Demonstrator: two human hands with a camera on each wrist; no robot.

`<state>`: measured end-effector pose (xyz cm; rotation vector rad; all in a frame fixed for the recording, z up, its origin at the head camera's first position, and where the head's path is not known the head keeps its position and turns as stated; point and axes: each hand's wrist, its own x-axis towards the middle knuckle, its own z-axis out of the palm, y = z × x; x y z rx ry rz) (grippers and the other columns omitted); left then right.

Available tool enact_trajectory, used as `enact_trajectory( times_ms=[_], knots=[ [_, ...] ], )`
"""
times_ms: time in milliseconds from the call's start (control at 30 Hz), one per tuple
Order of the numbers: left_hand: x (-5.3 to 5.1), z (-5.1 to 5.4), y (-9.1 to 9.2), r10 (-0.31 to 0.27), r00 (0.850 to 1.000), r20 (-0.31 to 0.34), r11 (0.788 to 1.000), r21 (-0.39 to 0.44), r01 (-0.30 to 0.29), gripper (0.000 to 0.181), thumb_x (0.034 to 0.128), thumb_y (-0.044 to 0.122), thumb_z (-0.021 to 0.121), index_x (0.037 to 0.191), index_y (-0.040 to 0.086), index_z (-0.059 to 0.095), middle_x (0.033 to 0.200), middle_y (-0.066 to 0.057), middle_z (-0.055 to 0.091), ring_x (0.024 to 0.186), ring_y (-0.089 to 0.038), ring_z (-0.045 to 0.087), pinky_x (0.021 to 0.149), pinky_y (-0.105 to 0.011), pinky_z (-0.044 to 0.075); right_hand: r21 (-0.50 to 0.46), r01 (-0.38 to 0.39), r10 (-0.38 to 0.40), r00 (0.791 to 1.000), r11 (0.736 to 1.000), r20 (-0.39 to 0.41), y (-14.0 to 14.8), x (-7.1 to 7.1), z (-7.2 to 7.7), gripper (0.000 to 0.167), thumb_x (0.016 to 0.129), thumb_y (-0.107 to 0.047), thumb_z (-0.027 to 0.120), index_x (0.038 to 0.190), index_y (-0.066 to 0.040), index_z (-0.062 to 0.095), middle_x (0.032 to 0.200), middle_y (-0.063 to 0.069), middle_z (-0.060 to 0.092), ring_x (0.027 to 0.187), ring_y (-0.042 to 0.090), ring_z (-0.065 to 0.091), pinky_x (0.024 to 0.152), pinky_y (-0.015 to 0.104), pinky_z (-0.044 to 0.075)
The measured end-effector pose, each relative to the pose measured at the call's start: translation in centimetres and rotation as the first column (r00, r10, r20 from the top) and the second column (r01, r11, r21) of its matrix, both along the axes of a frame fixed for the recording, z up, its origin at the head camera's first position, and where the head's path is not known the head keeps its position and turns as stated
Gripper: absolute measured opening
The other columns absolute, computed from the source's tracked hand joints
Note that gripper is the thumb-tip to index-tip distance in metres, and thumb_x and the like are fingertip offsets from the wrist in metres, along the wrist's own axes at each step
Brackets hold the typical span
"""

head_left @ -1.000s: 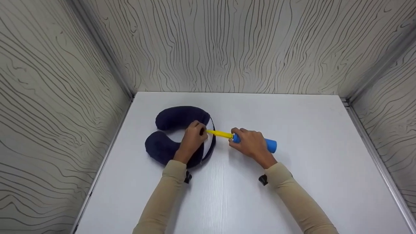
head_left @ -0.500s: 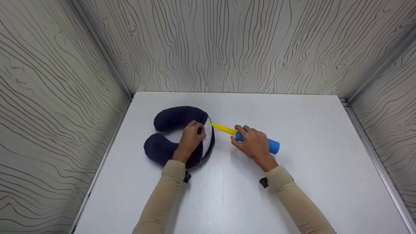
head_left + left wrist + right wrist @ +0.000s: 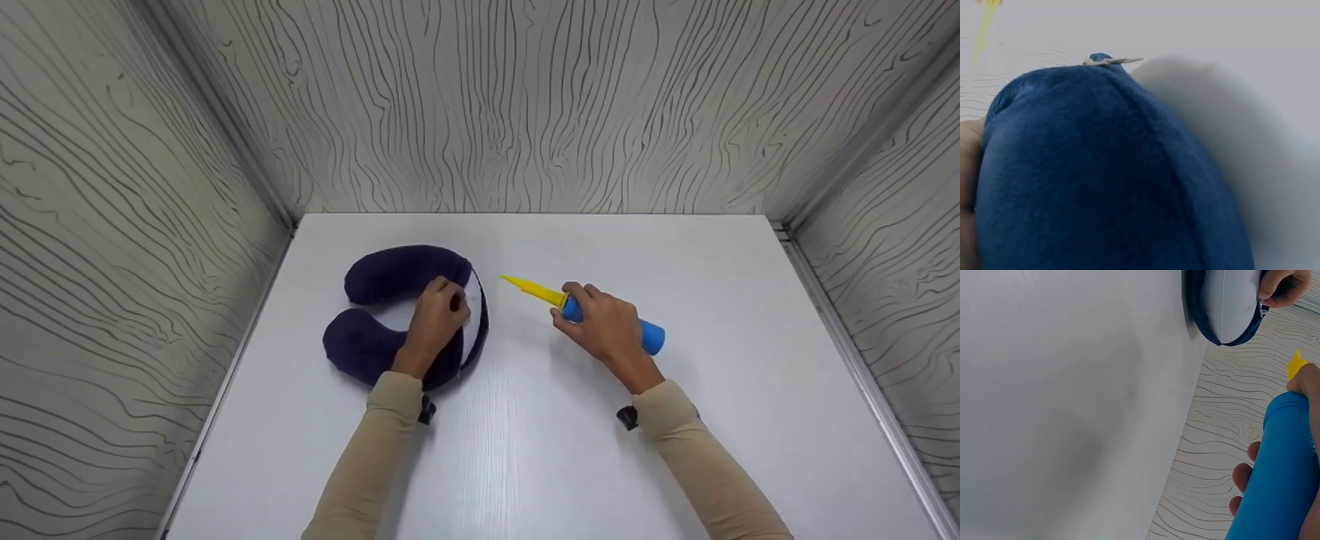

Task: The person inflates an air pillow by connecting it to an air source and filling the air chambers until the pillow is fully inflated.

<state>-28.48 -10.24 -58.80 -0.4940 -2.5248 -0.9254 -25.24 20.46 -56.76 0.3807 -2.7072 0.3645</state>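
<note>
A navy U-shaped neck pillow [image 3: 401,272] lies on the white table, its dark cover gaping along the right edge. The right wrist view shows a white inner pillow [image 3: 1233,304] inside that opening. There my left hand [image 3: 436,319] pinches the pillow's edge, by a small shiny piece [image 3: 1263,309] too small to make out. Blue cloth fills most of the left wrist view, with some fingers [image 3: 968,180] at its left border. My right hand [image 3: 606,328] grips a blue hand pump [image 3: 652,337], its yellow nozzle [image 3: 536,291] pointing up-left, apart from the pillow.
The white table [image 3: 510,457] extends in front of and to the right of both hands. Wood-patterned panels [image 3: 517,105] stand behind and at both sides, with metal strips along the corners. A dark strap [image 3: 480,330] loops off the pillow's right side.
The pump's nozzle has come away from the left hand and the pump has moved right in my right hand. My left hand stays at the pillow's edge.
</note>
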Motion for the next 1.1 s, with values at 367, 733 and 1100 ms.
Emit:
enact_trajectory(
  times_ms=[367, 733, 1100],
  knots=[
    [0.3, 0.0, 0.1, -0.03, 0.999, 0.042, 0.999, 0.017, 0.029, 0.007, 0.0898, 0.0, 0.075, 0.096, 0.001, 0.075, 0.098, -0.011, 0.066, 0.091, -0.022, 0.065, 0.079, -0.033, 0.061, -0.128, 0.141, -0.097, 0.949, 0.982, 0.3, 2.7, -0.7, 0.5, 0.072, 0.093, -0.053, 0.076, 0.15, -0.016, 0.053, 0.131, 0.018, 0.07, 0.104, 0.039, 0.072, 0.09, 0.06, 0.062],
    [0.6, 0.2, 0.4, -0.054, 0.999, 0.006, 0.998, 0.027, 0.054, 0.005, 0.0906, -0.001, 0.074, 0.095, 0.0, 0.076, 0.096, -0.012, 0.066, 0.088, -0.023, 0.066, 0.076, -0.032, 0.061, -0.218, 0.245, -0.145, 0.908, 0.945, 0.393, 6.5, -1.5, 1.0, 0.065, 0.097, -0.02, 0.068, 0.151, 0.005, 0.042, 0.141, 0.031, 0.061, 0.125, 0.05, 0.064, 0.112, 0.068, 0.05],
    [0.5, 0.3, 0.1, -0.06, 0.996, 0.069, 0.997, 0.052, 0.056, 0.01, 0.0913, 0.0, 0.074, 0.1, -0.002, 0.079, 0.101, -0.014, 0.069, 0.09, -0.025, 0.07, 0.078, -0.034, 0.064, -0.233, 0.312, -0.199, 0.892, 0.921, 0.406, 9.7, -1.9, 0.8, 0.07, 0.098, -0.025, 0.073, 0.152, 0.008, 0.043, 0.141, 0.037, 0.06, 0.125, 0.055, 0.062, 0.111, 0.072, 0.048]
  ],
)
